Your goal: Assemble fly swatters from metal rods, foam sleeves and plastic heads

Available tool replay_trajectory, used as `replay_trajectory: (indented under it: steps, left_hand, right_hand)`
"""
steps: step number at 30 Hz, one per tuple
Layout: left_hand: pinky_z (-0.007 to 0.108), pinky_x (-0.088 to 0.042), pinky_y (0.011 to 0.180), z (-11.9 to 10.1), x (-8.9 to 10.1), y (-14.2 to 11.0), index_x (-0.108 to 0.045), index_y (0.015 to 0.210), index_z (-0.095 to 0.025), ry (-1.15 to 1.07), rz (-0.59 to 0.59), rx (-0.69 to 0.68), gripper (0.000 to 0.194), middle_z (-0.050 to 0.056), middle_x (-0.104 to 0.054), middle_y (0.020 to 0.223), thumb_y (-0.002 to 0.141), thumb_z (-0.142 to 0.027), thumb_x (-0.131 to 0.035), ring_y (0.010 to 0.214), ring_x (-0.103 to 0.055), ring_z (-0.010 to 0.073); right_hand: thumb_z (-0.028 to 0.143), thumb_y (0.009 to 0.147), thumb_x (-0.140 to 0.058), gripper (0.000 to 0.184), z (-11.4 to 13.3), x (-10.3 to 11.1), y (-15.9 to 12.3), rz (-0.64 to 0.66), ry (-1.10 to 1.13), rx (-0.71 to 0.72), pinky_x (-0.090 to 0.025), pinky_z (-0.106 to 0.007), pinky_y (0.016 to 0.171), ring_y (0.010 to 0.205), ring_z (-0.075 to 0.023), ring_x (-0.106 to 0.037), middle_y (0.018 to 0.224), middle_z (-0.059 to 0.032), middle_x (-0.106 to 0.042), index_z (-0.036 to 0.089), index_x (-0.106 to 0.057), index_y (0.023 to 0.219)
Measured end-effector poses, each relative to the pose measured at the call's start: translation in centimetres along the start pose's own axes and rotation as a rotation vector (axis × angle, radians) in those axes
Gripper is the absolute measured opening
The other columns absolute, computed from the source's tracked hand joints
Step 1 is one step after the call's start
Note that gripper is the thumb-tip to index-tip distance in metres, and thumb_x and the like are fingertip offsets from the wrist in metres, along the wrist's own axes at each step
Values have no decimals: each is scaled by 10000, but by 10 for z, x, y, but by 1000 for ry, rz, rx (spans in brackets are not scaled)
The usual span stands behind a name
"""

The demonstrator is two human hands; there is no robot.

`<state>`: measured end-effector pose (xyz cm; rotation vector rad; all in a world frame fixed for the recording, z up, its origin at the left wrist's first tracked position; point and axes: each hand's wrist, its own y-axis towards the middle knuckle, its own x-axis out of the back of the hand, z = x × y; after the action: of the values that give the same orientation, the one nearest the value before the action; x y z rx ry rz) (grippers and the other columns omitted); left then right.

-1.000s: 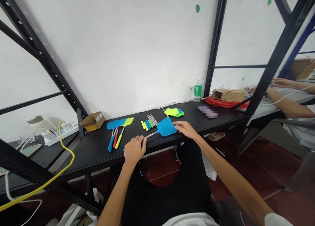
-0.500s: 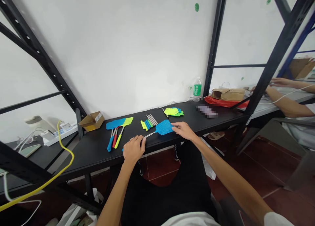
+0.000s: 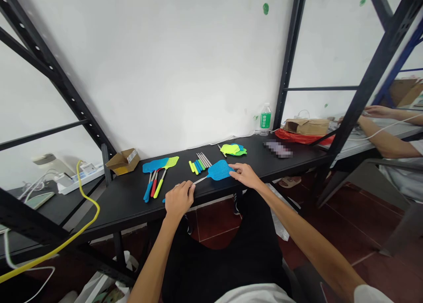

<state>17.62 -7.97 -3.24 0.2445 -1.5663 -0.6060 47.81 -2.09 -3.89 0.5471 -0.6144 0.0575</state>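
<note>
A blue fly swatter (image 3: 219,170) lies across the front of the black table, its metal rod pointing left. My left hand (image 3: 179,199) is closed around its handle end, where a bit of blue grip pokes out past the fingers. With thumb and fingers, my right hand (image 3: 246,175) pinches the far edge of the blue head. Behind the swatter are several loose blue and yellow-green grips (image 3: 197,166) beside several metal rods (image 3: 204,159). Loose swatter heads (image 3: 230,149) form a small pile farther back. To the left lie whole fly swatters (image 3: 155,165) with blue, red and yellow-green grips.
An opened cardboard box (image 3: 123,161) stands at the table's left end. Toward the right are a water bottle (image 3: 265,120), a blurred-out object (image 3: 278,148) and another box (image 3: 306,126) on red plastic. Black shelf posts frame both sides. A co-worker's arms (image 3: 380,131) show at far right.
Almost nothing differs. Both hands keep their hold on the blue fly swatter, which has shifted very slightly to the left.
</note>
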Motion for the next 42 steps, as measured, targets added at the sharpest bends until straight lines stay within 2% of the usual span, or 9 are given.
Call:
replay_trajectory:
  steps: [8, 26, 32, 38, 42]
  left_hand:
    - [293, -219, 575, 0, 2, 1, -629, 960, -242, 21, 35, 0, 363, 43, -701, 932, 1029, -410, -315, 875, -621, 211]
    - [290, -268, 581, -1, 6, 1, -621, 973, -223, 6, 61, 1, 359, 54, -710, 929, 1028, -386, -307, 875, -640, 216]
    - [289, -336, 621, -2, 5, 2, -632, 1107, -242, -8, 9, -4, 354, 53, -724, 994, 1022, -404, -328, 926, -649, 217]
    - [289, -369, 637, 0, 0, 2, -623, 1120, -246, -22, -38, 2, 324, 37, -734, 977, 1014, -400, -358, 886, -663, 213]
    - [297, -426, 728, 2, -6, 1, -629, 1130, -231, -18, -76, -17, 307, 43, -738, 1031, 1006, -372, -387, 937, -667, 226]
  right_hand:
    - [339, 858, -600, 445, -1, -2, -1, 0, 12, -4, -483, -272, 645, 632, -148, -610, 920, -50, -693, 170, -699, 1258]
    - [324, 860, -598, 449, 5, -5, -3, 4, -51, 20, -426, -252, 630, 631, -130, -552, 865, -35, -662, 146, -695, 1260]
    - [327, 858, -602, 471, 9, -7, -3, -17, -35, -42, -437, -268, 657, 653, -138, -571, 998, -61, -710, 177, -671, 1299]
    - [344, 876, -603, 568, 18, -3, -5, 16, -56, -144, -415, -272, 680, 650, -161, -579, 668, 19, -650, 231, -558, 1431]
    - [333, 868, -608, 562, 19, -3, -3, 20, -30, -174, -427, -272, 722, 669, -151, -611, 759, 17, -690, 247, -560, 1421]
